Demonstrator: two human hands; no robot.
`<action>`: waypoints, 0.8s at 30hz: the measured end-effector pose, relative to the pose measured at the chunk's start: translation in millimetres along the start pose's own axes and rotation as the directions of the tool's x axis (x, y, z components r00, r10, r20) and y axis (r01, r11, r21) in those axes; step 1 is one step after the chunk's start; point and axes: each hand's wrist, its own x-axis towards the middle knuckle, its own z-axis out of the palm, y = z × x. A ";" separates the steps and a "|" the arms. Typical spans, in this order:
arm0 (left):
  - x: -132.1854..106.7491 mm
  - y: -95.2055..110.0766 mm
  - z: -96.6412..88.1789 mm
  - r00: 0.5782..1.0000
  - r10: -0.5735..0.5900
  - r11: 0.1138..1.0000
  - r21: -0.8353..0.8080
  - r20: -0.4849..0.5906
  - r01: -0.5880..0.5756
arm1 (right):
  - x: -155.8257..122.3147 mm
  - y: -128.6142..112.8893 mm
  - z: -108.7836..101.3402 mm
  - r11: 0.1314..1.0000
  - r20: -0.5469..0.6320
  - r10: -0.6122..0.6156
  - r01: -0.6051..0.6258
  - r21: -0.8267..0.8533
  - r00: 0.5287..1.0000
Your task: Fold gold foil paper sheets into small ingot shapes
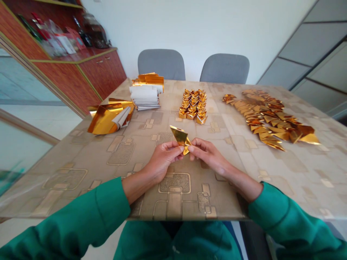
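A piece of folded gold foil paper (180, 135) is held up above the near middle of the table, its upper left part a pointed flap. My left hand (168, 155) pinches its lower left side between thumb and fingers. On the lower right, my right hand (203, 150) grips a small folded corner. Both thumbs come close together at the bottom of the paper; the fingertips behind it are partly hidden. Just beyond the hands stand rows of finished-looking folded gold paper pieces (193, 104), packed side by side.
Stacked sheets with white backs (145, 96) and loose gold foil sheets (105, 118) lie at the left. A long heap of folded gold pieces (267, 117) spreads across the right. Two grey chairs (161, 64) stand behind the patterned table (119, 182).
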 end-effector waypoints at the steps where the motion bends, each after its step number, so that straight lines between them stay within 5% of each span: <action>1: 0.4 0.3 -0.3 1.000 0.006 1.000 -0.013 -0.008 -0.006 | -0.2 0.3 0.1 1.000 -0.005 0.002 -0.003 -0.031 1.000; 8: 1.6 -2.5 -1.7 0.997 0.051 0.998 0.025 0.049 -0.052 | 1.1 7.8 1.5 0.989 -0.042 -0.101 0.096 -0.112 0.994; 24: -0.4 -0.1 -3.6 0.997 0.020 0.998 0.060 0.071 -0.024 | -2.0 1.9 1.1 0.997 -0.081 -0.024 0.018 -0.077 0.996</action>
